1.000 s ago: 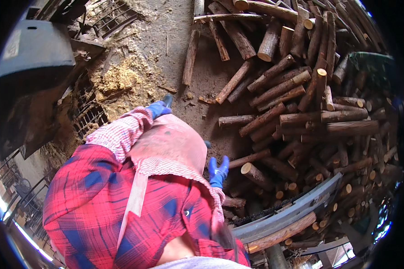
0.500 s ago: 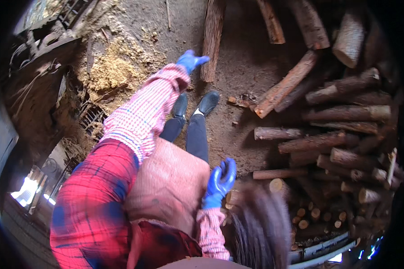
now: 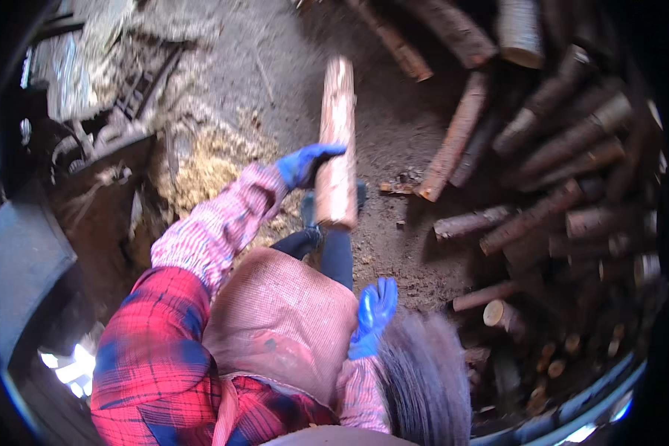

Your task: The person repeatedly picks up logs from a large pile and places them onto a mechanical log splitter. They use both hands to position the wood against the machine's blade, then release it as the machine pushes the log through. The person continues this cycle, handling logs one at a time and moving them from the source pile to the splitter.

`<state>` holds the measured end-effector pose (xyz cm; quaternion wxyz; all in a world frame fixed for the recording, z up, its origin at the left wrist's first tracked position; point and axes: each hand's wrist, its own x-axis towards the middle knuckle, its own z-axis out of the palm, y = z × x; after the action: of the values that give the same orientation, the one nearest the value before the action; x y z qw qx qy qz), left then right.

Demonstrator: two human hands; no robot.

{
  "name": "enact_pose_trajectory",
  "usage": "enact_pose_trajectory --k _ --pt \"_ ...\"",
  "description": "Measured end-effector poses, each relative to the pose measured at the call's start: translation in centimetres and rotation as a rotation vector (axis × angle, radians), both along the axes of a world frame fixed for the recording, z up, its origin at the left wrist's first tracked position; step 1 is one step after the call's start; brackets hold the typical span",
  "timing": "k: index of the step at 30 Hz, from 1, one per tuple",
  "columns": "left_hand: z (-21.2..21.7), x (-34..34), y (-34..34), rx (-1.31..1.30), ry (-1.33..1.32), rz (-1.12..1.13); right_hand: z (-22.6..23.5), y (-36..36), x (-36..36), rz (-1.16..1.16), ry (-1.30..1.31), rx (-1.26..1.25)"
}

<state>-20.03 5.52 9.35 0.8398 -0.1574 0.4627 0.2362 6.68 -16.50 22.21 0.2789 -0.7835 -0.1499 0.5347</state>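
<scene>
My left hand [image 3: 305, 165], in a blue glove, is closed round the middle of a split log [image 3: 337, 186] from its left side. The log has reddish-brown wood and points away from me, with its near end over my shoes, partly hiding them. Motion blurs it slightly. Close to my lap, my right hand [image 3: 374, 312] in a matching blue glove holds nothing. Its fingers point up and are apart from the thumb, a little curled.
Many logs [image 3: 490, 223] lie along the right side, some loose ones [image 3: 455, 141] reaching toward the middle. Yellowish sawdust [image 3: 208, 175] covers the floor at left. Beside it stand a grey metal panel [image 3: 26, 271] and dark machinery. Metal rails [image 3: 572, 401] run at the lower right.
My left hand has taken hold of the log and brought it up off the floor, nearer to me. My right hand has stayed by my lap, shifting slightly. The whole view has turned a little.
</scene>
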Motion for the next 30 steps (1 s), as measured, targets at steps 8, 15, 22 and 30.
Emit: enact_pose_trajectory --k 8,15,22,30 --pt "37.7 2.5 -1.3 -0.207 -0.354 -0.321 17.4 11.1 4.0 1.055 -0.678 0.823" --pt "38.6 19.0 -11.8 0.371 -0.12 0.016 30.0 2.3 8.8 0.579 -0.549 0.83" --pt "41.1 39.9 -16.6 0.337 -0.316 -0.058 35.4 -12.7 19.6 0.449 -0.677 0.099" --pt "66.2 65.5 -16.2 1.076 -0.515 -0.322 48.6 -9.3 52.1 -0.08 -1.063 1.095"
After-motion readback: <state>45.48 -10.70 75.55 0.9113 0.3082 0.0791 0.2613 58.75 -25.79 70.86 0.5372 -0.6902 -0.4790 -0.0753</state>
